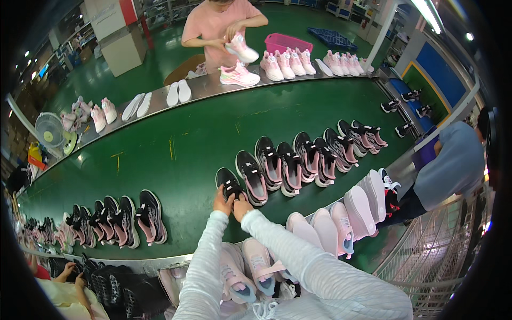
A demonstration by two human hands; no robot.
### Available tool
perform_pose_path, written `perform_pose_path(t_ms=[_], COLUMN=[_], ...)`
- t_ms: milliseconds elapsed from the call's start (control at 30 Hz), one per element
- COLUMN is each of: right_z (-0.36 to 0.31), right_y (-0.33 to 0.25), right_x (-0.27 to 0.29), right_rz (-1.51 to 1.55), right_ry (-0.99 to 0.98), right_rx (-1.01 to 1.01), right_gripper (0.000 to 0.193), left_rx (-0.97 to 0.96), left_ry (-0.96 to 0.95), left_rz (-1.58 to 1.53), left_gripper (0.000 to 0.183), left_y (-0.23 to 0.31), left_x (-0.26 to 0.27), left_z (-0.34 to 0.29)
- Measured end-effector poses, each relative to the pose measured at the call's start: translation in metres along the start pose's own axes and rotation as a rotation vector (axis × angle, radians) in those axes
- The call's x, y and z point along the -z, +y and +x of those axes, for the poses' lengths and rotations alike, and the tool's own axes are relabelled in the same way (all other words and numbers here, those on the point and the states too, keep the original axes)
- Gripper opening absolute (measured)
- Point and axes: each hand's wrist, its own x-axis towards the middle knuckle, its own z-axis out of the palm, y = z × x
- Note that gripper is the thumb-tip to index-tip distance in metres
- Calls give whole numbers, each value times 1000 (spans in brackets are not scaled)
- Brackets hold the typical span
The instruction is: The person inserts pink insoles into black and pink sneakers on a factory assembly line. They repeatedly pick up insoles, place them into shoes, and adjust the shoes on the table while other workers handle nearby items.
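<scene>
Both my hands reach out over a green conveyor belt (192,144). My left hand (222,203) and my right hand (242,206) together hold a black sneaker (229,183) with pink trim at its heel end, sitting on the belt. It stands at the left end of a row of matching black and pink sneakers (306,154). My white sleeves come in from the lower edge.
Another row of black sneakers (122,218) lies at the left. Pink shoes (341,224) sit near my body. A person in a pink shirt (218,24) handles a pink shoe across the belt, beside a pink basket (288,41). Someone in grey (453,165) stands at right.
</scene>
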Motion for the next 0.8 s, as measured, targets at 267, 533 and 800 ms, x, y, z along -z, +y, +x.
perform_pose_path(t_ms=[267,533,800], right_z=[-33,-34,-26], right_y=[38,18,28], right_x=[42,11,12], right_rz=[-109,-90,25], right_ry=[-156,-121,-183], right_rx=[27,48,-24], right_gripper=[25,18,29], left_rx=[-109,30,-53], left_ry=[-358,-913,-950], left_rz=[629,1017,1190], left_gripper=[19,20,20], left_y=[23,6,-2], left_x=[-58,-52,-45], left_z=[22,48,34])
